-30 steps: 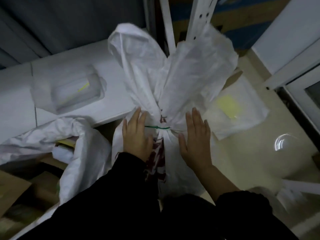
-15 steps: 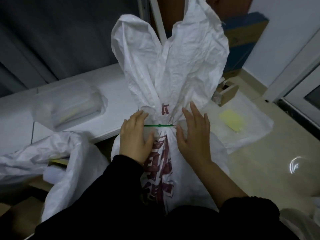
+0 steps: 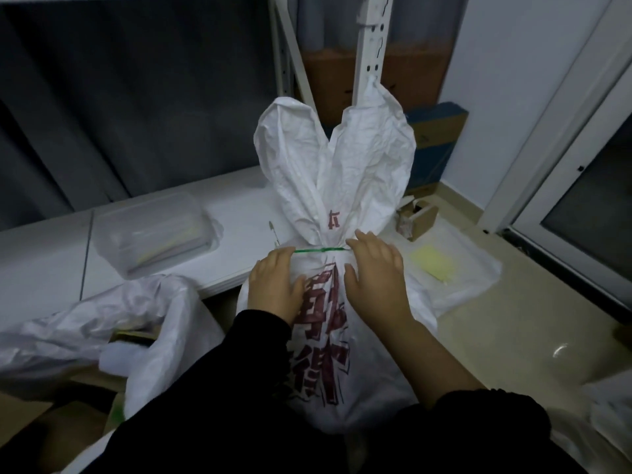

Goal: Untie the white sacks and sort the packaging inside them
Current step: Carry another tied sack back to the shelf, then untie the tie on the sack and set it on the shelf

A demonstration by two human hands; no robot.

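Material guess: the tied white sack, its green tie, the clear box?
White sack: likely woven plastic, matte; stiff creases, top stands up.
Green tie: thin, glossy; plastic or coated wire, unclear.
Clear box: translucent plastic; contents show through.
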